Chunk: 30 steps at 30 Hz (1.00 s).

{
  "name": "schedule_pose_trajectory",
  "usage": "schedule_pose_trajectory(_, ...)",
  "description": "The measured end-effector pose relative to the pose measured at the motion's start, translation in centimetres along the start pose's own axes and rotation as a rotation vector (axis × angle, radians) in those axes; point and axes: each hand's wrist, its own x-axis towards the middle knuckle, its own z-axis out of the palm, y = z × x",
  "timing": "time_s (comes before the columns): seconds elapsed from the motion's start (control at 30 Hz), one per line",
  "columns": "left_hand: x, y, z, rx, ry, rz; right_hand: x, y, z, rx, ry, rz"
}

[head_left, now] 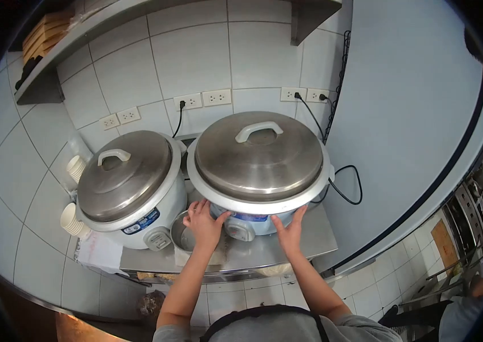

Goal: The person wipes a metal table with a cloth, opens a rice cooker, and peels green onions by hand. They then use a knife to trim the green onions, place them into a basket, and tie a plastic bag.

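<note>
Two large rice cookers with steel lids stand side by side on a steel counter. My left hand (pixel 204 224) is at the front left of the right rice cooker (pixel 258 162), its thumb by the control panel and its fingers spread. My right hand (pixel 291 231) lies against the cooker's front right, thumb and fingers apart. Both hands appear to touch the body below the white rim; the contact of some fingertips is hidden. A small metal pot (pixel 183 235) sits beside my left hand, partly covered by it. The left rice cooker (pixel 130 182) is just beyond that pot. Both lids are on.
Stacked paper cups (pixel 71 219) are at the left wall, above a white cloth (pixel 98 251). Power cords run to wall outlets (pixel 217 97). A shelf (pixel 156 12) hangs overhead. A tall pale-blue panel (pixel 401 131) borders the counter's right. Another person (pixel 464 313) is at lower right.
</note>
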Motion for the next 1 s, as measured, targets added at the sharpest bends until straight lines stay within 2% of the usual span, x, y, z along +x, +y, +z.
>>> schedule_pose_trajectory(0.23,0.9,2.3,2.8,0.006,0.116,-0.024,5.2,2.7,-1.2,0.116,-0.073,-0.004)
schedule_pose_trajectory(0.37,0.8,3.6,3.6,-0.021,0.082,-0.071,7.0,4.1,-1.7,0.195,-0.118,-0.04)
schedule_pose_trajectory(0.47,-0.4,3.4,4.8,-0.016,0.112,-0.001,7.4,5.4,-2.4,0.163,-0.161,-0.036)
schedule_pose_trajectory(0.53,-1.1,3.5,3.2,-0.064,0.021,-0.005,7.4,5.0,-3.1,0.124,-0.182,-0.015)
schedule_pose_trajectory(0.63,-2.0,2.2,-0.5,-0.132,-0.029,0.067,4.4,5.7,-3.4,0.203,-0.131,0.369)
schedule_pose_trajectory(0.7,-3.9,-0.7,-2.3,-0.605,-0.291,-0.2,0.1,7.0,-1.7,0.281,-0.255,0.679)
schedule_pose_trajectory(0.73,-4.7,-1.8,-3.2,-0.839,-0.422,-0.338,-1.8,6.7,-0.6,0.463,-0.431,0.776)
schedule_pose_trajectory(0.77,-5.4,-2.7,-4.2,-0.878,-0.562,-0.436,-3.4,6.2,0.6,0.645,-0.606,0.873)
schedule_pose_trajectory(0.83,-6.9,-3.7,-6.1,-0.95,-0.846,-0.637,-3.8,5.1,3.4,0.98,-0.579,1.1)
schedule_pose_trajectory(0.93,-9.3,-5.7,-6.1,-0.883,-0.931,-0.738,-3.2,7.4,7.2,1.07,-0.467,1.003)
schedule_pose_trajectory(1.0,-10.5,-7.9,-5.0,-1.097,-0.904,-0.908,-3.5,7.6,7.8,0.984,-0.394,0.991)
